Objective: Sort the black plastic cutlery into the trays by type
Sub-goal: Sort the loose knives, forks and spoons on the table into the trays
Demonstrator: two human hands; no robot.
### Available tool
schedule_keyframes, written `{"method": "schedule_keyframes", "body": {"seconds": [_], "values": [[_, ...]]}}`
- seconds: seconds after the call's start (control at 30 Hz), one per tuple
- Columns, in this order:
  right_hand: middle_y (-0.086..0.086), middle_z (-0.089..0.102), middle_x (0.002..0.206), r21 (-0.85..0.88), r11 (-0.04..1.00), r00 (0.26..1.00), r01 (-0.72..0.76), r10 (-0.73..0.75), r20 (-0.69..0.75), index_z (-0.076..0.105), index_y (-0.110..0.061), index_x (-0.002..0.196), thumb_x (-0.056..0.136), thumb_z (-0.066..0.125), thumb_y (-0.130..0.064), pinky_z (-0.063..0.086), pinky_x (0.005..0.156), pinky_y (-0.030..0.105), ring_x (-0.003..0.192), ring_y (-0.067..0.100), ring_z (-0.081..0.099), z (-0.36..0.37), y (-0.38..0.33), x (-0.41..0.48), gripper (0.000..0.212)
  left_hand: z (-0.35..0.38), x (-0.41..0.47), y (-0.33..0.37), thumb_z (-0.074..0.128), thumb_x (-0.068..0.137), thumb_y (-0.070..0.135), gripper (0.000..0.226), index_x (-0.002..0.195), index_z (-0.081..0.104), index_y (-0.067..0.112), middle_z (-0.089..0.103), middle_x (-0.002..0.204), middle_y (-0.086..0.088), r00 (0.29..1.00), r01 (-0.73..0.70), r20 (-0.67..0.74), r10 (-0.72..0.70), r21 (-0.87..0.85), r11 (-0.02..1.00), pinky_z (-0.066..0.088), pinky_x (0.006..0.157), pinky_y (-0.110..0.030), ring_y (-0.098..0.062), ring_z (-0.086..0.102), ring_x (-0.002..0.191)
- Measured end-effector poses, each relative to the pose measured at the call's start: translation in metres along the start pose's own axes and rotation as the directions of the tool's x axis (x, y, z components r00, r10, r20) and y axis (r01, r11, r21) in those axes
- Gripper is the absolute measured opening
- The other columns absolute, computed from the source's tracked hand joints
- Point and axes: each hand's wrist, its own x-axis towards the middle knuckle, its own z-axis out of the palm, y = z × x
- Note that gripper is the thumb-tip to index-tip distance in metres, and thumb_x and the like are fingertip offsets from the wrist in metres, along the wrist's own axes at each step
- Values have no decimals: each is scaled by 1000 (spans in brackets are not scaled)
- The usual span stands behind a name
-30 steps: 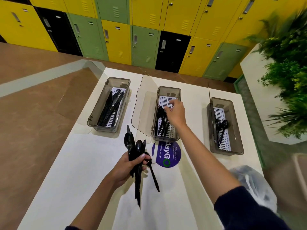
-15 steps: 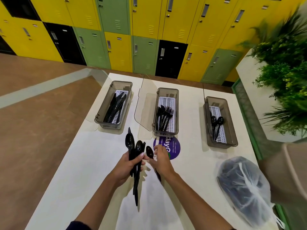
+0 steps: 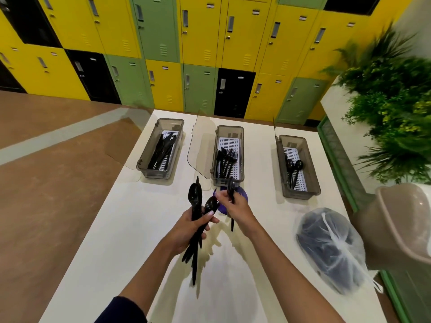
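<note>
The right hand (image 3: 234,207) had come away from the bundle it was touching half a second earlier and now held a single black spoon (image 3: 231,185) clear of it. A second back, the same hand had been reaching over the middle tray (image 3: 229,130). Its thumb and fingertips were pinched on the spoon's handle, with the bowl uppermost in front of that tray's near end and the handle tip hanging below the wrist. The left hand (image 3: 186,227) had hardly shifted. Its fingers were curled round the handles of the remaining cutlery bundle (image 3: 195,199) and the thumb lay across the front. Two spoon bowls and a pointed tip stood above the fist, and the handles fanned out beneath it over the white table (image 3: 116,229). The two hands were just beside each other, and the lone spoon did not touch the bundle. The three trays stood where they had been along the far edge, well apart from one another. The left tray (image 3: 171,123) held knives (image 3: 163,148), the middle one forks (image 3: 226,159), and the right tray (image 3: 300,194) two spoons (image 3: 295,165). A purple sticker (image 3: 242,195) showed partly behind the right hand. The tied clear plastic bag (image 3: 333,248) of dark items lay near the table's right edge. The view itself had tipped upward, so more of the yellow, green and black lockers (image 3: 242,43) filled the top.
</note>
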Motion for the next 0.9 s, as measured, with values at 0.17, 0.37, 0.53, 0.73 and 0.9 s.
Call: {"method": "schedule_keyframes", "body": {"seconds": [0.17, 0.37, 0.53, 0.73, 0.9], "values": [[-7, 63, 88, 67, 997, 992, -39, 31, 119, 62, -17, 93, 91, 62, -34, 37, 67, 20, 75, 0, 55, -14, -8, -18, 18, 17, -3, 1, 60, 92, 17, 35, 121, 53, -2, 69, 84, -7, 998, -18, 52, 18, -7, 1000, 39, 46, -18, -7, 48, 53], [2, 59, 72, 272, 962, 999, 28, -22, -25, 58, -12, 91, 98, 51, -27, 34, 43, 11, 42, -1, 46, -28, -31, -11, 17, 22, -7, -1, 64, 90, 17, 23, 102, 48, 7, 69, 84, -6, 995, -25, 99, 24, 8, 1000, 36, 46, -19, -8, 45, 54], [4, 66, 80, 235, 962, 975, 138, -90, -201, 51, -15, 93, 100, 45, -33, 43, 56, 13, 69, 8, 62, -41, -51, -4, 20, 27, -8, -2, 62, 91, 13, 17, 98, 47, 8, 69, 83, -7, 993, -23, 119, 19, 31, 999, 37, 46, -19, -9, 45, 54], [-1, 48, 61, 288, 935, 965, 209, -149, -216, 46, -16, 86, 101, 42, -32, 44, 48, 19, 47, 9, 49, -47, -63, -13, 22, 36, -7, -4, 59, 92, 12, 15, 92, 44, 11, 67, 83, -9, 991, -32, 128, 23, 69, 997, 37, 46, -19, -10, 45, 54], [-11, 51, 53, 28, 991, 990, 131, -129, -58, 60, -14, 84, 85, 66, -46, 36, 46, 19, 44, 2, 46, -36, -46, -34, 32, 46, -5, -3, 59, 93, 13, 13, 93, 47, 10, 66, 84, -9, 991, -46, 129, 33, 96, 994, 38, 46, -19, -9, 45, 55]]}}
